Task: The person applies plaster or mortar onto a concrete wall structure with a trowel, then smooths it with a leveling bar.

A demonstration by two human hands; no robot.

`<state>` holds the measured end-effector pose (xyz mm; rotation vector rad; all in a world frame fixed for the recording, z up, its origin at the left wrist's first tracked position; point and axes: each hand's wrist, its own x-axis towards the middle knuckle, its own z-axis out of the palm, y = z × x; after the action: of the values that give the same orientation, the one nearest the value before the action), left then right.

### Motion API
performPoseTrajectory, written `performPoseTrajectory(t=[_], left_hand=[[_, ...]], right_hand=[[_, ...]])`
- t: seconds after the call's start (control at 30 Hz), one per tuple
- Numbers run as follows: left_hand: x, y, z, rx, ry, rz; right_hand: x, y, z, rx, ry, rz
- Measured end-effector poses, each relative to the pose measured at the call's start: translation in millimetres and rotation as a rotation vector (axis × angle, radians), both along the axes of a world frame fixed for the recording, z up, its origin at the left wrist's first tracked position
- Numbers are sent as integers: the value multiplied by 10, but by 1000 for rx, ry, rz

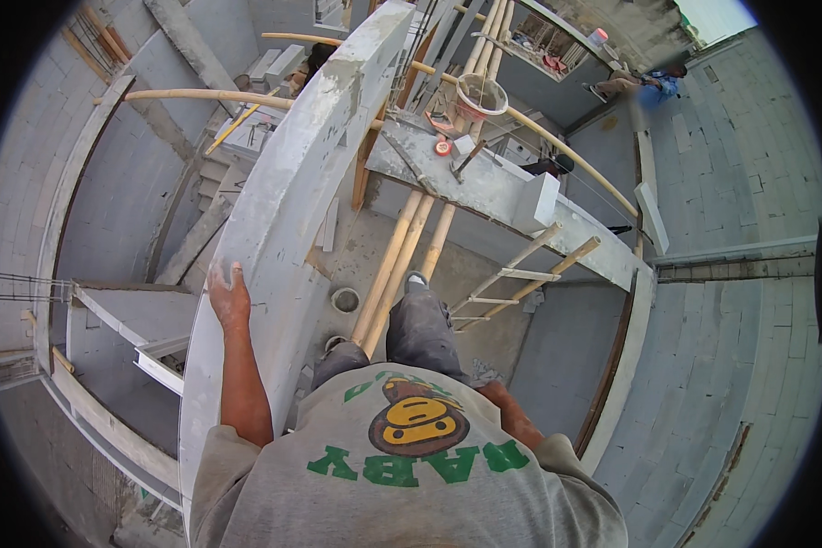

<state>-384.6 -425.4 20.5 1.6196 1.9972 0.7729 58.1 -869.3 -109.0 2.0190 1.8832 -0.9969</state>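
A pale bucket (493,110) stood well beyond the left hand (229,294) and to its right, its inner wall coated with grey residue; how much lay at the bottom could not be told. A second round bucket (345,289) sat on the floor below, nearer to the left hand and also on its right, its inside a dull grey too dim to read.

The left hand lay loosely open on the grey wall (279,205), thumb pointing away from the wearer, palm against the surface. That wall was directly under the hand, running on ahead of it and curving to the right. The right hand was tucked beside the grey shirt (402,493), too hidden to tell whether it was open or closed.

Ahead and to the right of the left hand, a concrete ledge (498,183) carried a hammer (468,160), a red tape roll (442,147) and a pale block (536,203). Bamboo poles (395,265) stretched between the left hand and a wooden ladder (519,274), the wearer's shoe (416,279) by them. Farthest off, a person (662,87) sat beyond the ledge.
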Motion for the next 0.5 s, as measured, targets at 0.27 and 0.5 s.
performPoseTrajectory(t=[0.27,0.5], left_hand=[[469,-24,-371,-15,328,135],[807,529,-488,-319,317,685]], right_hand=[[1950,3264,-339,-362,-190,-533],[2995,6487,-1706,-284,-54,-485]])
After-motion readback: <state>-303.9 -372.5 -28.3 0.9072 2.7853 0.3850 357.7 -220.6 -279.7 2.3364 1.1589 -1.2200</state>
